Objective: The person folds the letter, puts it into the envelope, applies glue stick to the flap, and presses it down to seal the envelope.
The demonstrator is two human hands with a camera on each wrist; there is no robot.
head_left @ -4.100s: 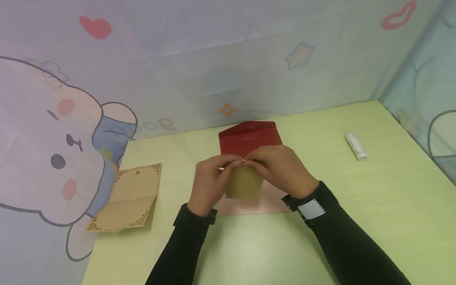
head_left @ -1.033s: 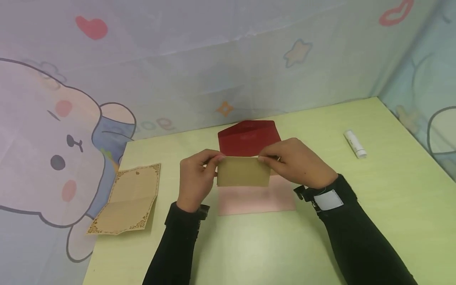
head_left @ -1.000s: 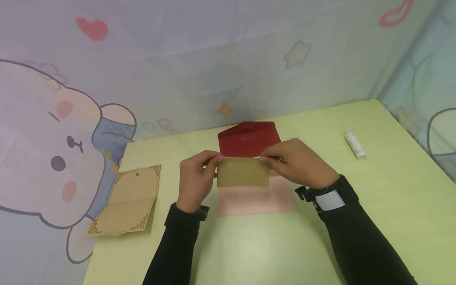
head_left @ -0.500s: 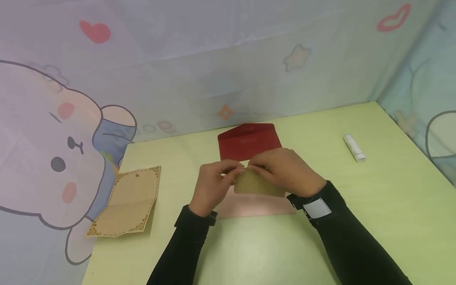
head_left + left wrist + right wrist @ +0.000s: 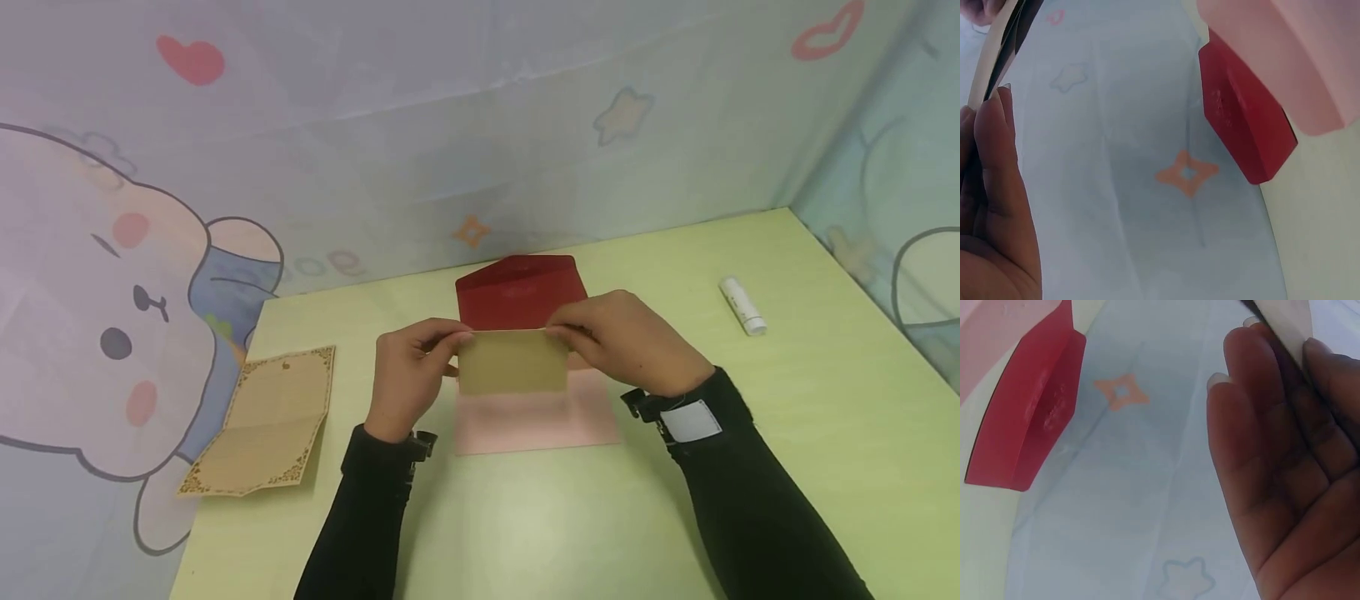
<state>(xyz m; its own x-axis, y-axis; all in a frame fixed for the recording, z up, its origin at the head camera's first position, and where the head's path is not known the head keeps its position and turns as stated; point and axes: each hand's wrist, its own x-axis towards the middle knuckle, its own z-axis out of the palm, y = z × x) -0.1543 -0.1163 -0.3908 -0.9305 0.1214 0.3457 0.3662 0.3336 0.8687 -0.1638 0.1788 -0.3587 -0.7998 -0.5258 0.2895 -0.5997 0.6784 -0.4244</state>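
Note:
Both hands hold a folded tan sheet of paper (image 5: 513, 362) by its far edge, above a pink envelope (image 5: 536, 421). My left hand (image 5: 412, 375) pinches the left far corner; in the left wrist view, fingers (image 5: 999, 134) and thumb close on the paper's layered edge (image 5: 991, 56). My right hand (image 5: 626, 346) pinches the right far corner between thumb and fingertips. In the right wrist view the paper's corner (image 5: 1288, 319) lies between thumb and index finger, the other fingers extended behind it. A red envelope (image 5: 521, 300) with its flap raised lies just beyond the hands.
To the left, a creased tan letter sheet (image 5: 262, 425) with brown ornamental corners stands partly raised on the pale yellow-green table (image 5: 480, 525). A white glue-stick-like tube (image 5: 742, 306) lies at the right. A cartoon-printed cloth (image 5: 390, 125) hangs behind the table.
Half a second ago the hands were together at the middle and left of the folded paper's far edge; now they have spread apart to its two corners. The envelopes and tube stay put.

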